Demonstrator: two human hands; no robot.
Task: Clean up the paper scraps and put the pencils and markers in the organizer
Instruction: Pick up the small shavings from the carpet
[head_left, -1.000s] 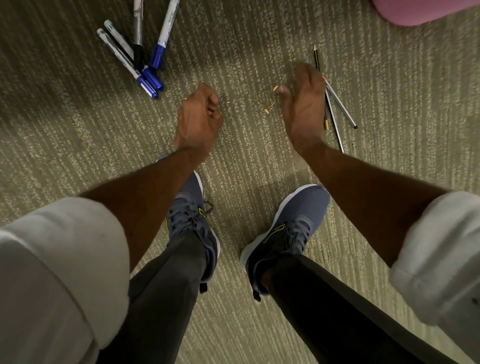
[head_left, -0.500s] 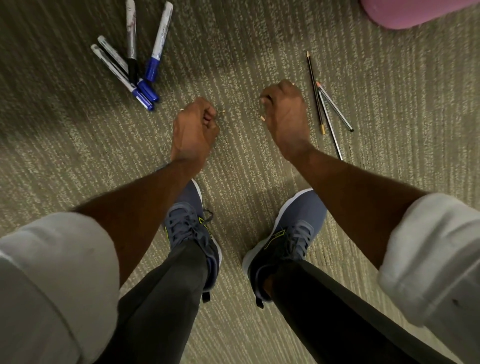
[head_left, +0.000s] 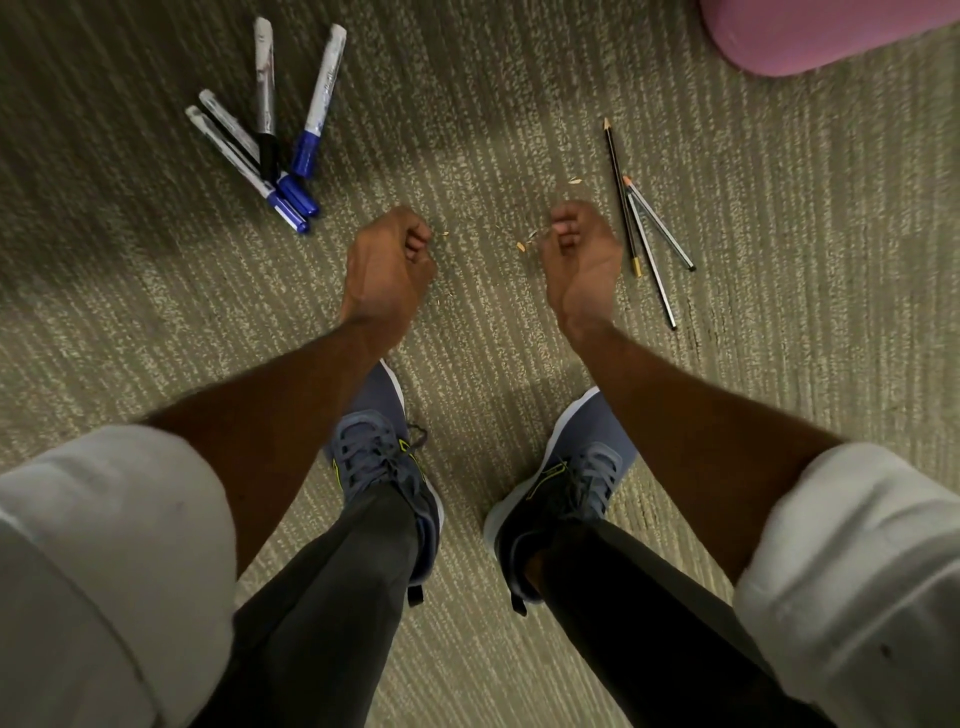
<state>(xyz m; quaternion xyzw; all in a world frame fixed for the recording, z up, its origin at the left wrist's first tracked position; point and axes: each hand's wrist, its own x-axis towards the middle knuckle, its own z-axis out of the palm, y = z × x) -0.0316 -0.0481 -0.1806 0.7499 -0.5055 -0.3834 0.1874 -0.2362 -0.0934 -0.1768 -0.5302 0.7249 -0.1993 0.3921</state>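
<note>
Several markers with blue and black caps lie fanned out on the carpet at the upper left. On the right are three pencils, close together. Tiny tan paper scraps are scattered between my hands, with one more scrap above my right hand. My left hand is a closed fist just above the carpet, below and right of the markers. My right hand has its fingers curled shut, fingertips beside the scraps and just left of the pencils. Anything inside either fist is hidden. No organizer is in view.
Ribbed olive carpet covers the floor. My two grey-blue shoes stand below the hands. A pink rounded object sits at the top right corner. White rolled sleeves fill the lower corners.
My right hand has drawn back from over the pencils toward the scraps and curled its fingers shut. The left fist has stayed almost where it was.
</note>
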